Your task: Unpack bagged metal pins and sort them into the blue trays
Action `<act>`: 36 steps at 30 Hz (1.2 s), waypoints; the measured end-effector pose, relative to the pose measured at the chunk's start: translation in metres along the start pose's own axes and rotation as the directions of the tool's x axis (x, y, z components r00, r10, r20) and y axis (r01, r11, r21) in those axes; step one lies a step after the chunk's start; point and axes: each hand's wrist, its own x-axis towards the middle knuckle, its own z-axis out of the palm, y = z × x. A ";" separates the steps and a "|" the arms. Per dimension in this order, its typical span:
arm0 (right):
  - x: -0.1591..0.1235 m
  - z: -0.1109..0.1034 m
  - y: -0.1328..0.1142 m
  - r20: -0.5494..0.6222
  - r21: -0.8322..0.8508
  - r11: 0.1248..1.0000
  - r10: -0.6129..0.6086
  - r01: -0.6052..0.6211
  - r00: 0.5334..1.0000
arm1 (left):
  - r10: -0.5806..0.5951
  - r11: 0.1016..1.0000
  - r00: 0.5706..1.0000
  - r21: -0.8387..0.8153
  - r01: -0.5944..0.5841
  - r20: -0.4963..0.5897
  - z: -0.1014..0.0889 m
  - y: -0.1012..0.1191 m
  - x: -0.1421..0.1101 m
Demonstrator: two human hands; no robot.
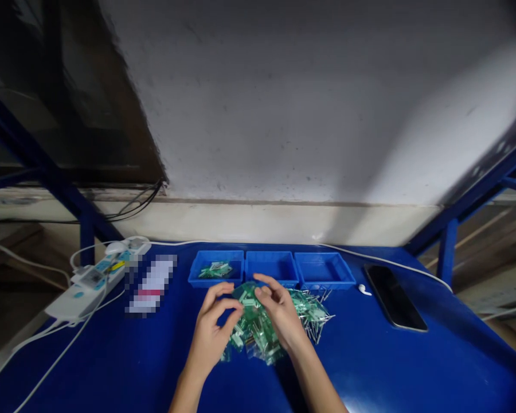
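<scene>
Green packets [264, 338] lie heaped on the tabletop [378, 361], spread sideways, your right hand [282, 312] nearer, over them, your left hand [212, 324] at their left edge; both curl loosely, though I cannot tell if they grip anything.

Black phone [395, 297] lies flat on the right of the blue table [370, 367], white earbud [364, 290] just beside it. At left, white power strip [74, 300] holds plugs [90, 278]. Pale wall [284, 115] stands behind.
</scene>
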 end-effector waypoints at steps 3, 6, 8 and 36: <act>0.002 -0.001 0.006 -0.064 -0.031 0.996 -0.091 0.089 0.994 | -0.119 0.993 0.993 0.007 0.119 -0.018 0.002 -0.002 -0.002; 0.002 -0.001 0.007 -0.030 -0.129 0.974 -0.193 0.188 0.981 | -0.348 0.932 0.937 -0.099 0.350 0.031 0.004 -0.005 -0.005; -0.001 -0.001 0.005 0.049 -0.269 0.910 -0.315 0.316 0.948 | -0.474 0.853 0.876 -0.200 0.483 0.091 0.004 -0.006 -0.008; -0.014 0.011 0.011 0.394 -0.697 0.361 -0.528 0.619 0.752 | -0.620 0.665 0.779 -0.467 0.584 0.091 0.003 -0.003 -0.011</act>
